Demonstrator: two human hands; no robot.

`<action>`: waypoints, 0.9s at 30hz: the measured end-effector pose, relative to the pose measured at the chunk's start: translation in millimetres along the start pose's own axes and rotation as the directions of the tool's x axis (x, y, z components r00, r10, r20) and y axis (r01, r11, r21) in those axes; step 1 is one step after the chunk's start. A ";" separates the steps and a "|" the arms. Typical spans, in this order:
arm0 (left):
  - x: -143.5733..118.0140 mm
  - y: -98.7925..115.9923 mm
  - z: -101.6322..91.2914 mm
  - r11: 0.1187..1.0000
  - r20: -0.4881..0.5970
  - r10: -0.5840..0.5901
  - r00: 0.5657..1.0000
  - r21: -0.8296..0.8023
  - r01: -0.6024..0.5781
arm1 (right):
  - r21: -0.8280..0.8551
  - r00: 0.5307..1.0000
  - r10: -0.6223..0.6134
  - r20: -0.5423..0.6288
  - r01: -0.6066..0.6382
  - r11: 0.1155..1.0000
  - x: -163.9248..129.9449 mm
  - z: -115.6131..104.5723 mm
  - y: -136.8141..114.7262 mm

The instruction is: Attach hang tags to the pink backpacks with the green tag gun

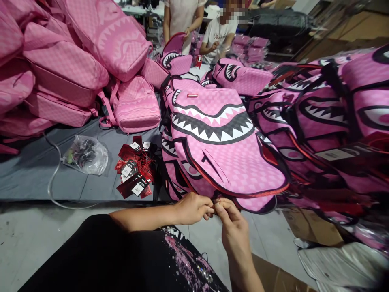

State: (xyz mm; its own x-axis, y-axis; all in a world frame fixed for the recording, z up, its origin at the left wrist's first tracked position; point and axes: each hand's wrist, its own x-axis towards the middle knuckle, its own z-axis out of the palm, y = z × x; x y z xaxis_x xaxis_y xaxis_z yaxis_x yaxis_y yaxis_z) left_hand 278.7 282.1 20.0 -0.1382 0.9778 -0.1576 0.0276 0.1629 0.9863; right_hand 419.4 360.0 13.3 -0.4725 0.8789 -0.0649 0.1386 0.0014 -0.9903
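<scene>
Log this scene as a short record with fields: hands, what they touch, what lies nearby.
left hand: fingertips pinched at the near edge of the top backpack
right hand: fingertips pinched at the same spot, meeting the left hand
held item: too small to tell
tags: red pile on the grey mat
plastic bag: left of the tags
background: two people at a table
</scene>
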 end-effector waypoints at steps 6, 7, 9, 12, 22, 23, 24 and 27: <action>2.5 6.4 -8.2 0.973 0.190 -0.122 0.974 -0.170 0.155 | 0.068 0.994 0.025 0.109 -0.033 0.997 6.5 -5.9 1.0; 2.8 7.3 -11.7 0.967 0.222 -0.132 0.966 -0.184 0.175 | 0.081 0.994 0.020 0.106 -0.029 0.996 6.2 -2.5 -0.4; 4.1 8.6 -18.2 0.961 0.265 -0.150 0.953 -0.189 0.204 | 0.110 0.994 0.012 0.108 -0.024 0.994 6.4 4.7 -4.1; 6.0 10.0 -21.4 0.963 0.247 -0.181 0.952 -0.151 0.223 | 0.133 0.991 -0.045 0.126 0.028 0.991 7.4 11.2 -9.9; -7.5 3.6 10.8 0.921 -0.329 0.096 0.940 0.387 0.041 | 0.176 0.962 -0.271 -0.015 0.269 0.947 -2.5 19.0 -5.0; -8.7 2.4 12.6 0.893 -0.338 0.143 0.930 0.450 0.026 | 0.193 0.962 -0.274 -0.017 0.272 0.943 -2.4 19.1 -4.0; -10.0 1.4 13.9 0.872 -0.335 0.176 0.926 0.490 0.011 | 0.206 0.961 -0.276 -0.021 0.274 0.939 -2.3 18.9 -3.3; -14.5 -0.4 15.6 0.865 -0.278 0.200 0.940 0.500 -0.036 | 0.221 0.957 -0.285 -0.047 0.288 0.932 -3.0 17.3 -2.0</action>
State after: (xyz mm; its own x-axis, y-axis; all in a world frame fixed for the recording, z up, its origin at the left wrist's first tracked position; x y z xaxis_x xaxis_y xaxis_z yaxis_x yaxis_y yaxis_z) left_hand 296.1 269.9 21.1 -0.3994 0.9146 0.0632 0.5242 0.1713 0.8342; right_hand 405.4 349.0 13.4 -0.4507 0.8637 0.2256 -0.1995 0.1488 -0.9685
